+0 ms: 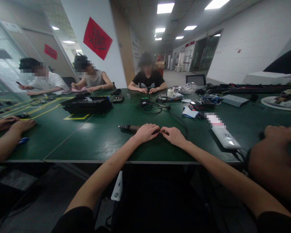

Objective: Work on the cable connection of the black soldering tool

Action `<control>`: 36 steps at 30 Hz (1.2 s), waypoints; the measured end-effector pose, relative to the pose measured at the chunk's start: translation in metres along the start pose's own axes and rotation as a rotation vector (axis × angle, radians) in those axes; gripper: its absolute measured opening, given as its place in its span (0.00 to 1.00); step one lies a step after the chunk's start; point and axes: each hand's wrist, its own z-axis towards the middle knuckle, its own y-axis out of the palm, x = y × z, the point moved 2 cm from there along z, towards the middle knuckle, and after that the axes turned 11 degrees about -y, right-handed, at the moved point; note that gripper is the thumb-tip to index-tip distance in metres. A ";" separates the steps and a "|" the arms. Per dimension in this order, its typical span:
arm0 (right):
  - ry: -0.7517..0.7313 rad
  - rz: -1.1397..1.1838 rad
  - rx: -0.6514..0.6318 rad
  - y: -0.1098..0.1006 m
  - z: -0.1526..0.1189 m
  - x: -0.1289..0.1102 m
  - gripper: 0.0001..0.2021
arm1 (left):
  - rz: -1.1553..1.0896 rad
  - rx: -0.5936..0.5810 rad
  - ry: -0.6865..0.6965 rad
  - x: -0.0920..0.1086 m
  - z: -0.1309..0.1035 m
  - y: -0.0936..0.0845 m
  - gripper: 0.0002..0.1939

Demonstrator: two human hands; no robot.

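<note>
My left hand [146,132] lies closed over a dark, rod-shaped tool [129,128] that rests flat on the green table [97,139]. The tool's brown-black end sticks out to the left of that hand. My right hand [174,135] meets the left at the tool's other end, its fingers pinched on the part where a black cable [180,121] leads off toward the back of the table. What lies under the two hands is hidden.
A white power strip [225,137] lies right of my right hand. A black case [88,105] sits at back left, with cables and small devices [155,105] mid-table. Other people's forearms rest at left [5,129] and right [276,142]; three people sit opposite.
</note>
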 end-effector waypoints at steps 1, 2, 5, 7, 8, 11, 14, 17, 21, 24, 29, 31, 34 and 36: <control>0.001 0.000 0.001 0.000 0.000 0.000 0.09 | 0.002 0.005 0.006 0.000 0.000 0.000 0.11; 0.001 -0.001 0.001 0.000 0.000 0.000 0.09 | 0.004 0.008 0.015 0.000 0.000 -0.001 0.11; -0.001 -0.004 -0.004 -0.001 0.000 -0.001 0.09 | 0.009 0.010 0.020 0.001 -0.001 0.000 0.10; 0.001 -0.006 -0.008 -0.001 0.000 -0.001 0.09 | 0.006 0.010 -0.004 0.000 0.000 0.000 0.10; 0.005 -0.008 -0.008 -0.001 0.000 -0.001 0.09 | 0.003 0.012 -0.012 0.000 0.000 0.001 0.10; 0.012 -0.018 -0.007 -0.001 0.000 -0.001 0.09 | -0.004 0.025 0.006 0.000 0.000 0.002 0.10; 0.011 -0.028 -0.011 -0.001 0.000 -0.002 0.09 | 0.001 0.026 0.009 0.000 0.000 0.002 0.10; 0.023 -0.030 -0.023 -0.001 0.000 -0.003 0.08 | 0.002 0.019 -0.017 0.000 0.000 0.002 0.11; 0.055 -0.029 -0.017 -0.001 0.001 -0.003 0.06 | 0.003 0.004 -0.006 0.000 0.001 0.003 0.11; 0.075 -0.012 0.005 0.001 0.001 -0.002 0.07 | 0.006 -0.002 -0.022 -0.001 0.002 0.003 0.10; 0.067 -0.021 0.014 0.003 0.002 0.000 0.08 | -0.006 -0.002 -0.006 -0.001 0.000 0.002 0.11; 0.068 -0.029 0.012 0.003 0.002 0.001 0.07 | -0.001 -0.005 0.000 0.000 0.000 0.001 0.11; 0.071 -0.032 0.013 0.003 0.001 0.000 0.08 | 0.001 0.000 -0.030 0.000 0.001 0.002 0.11; 0.070 -0.034 0.014 0.003 0.001 -0.001 0.08 | 0.001 0.009 -0.037 -0.001 0.001 0.002 0.11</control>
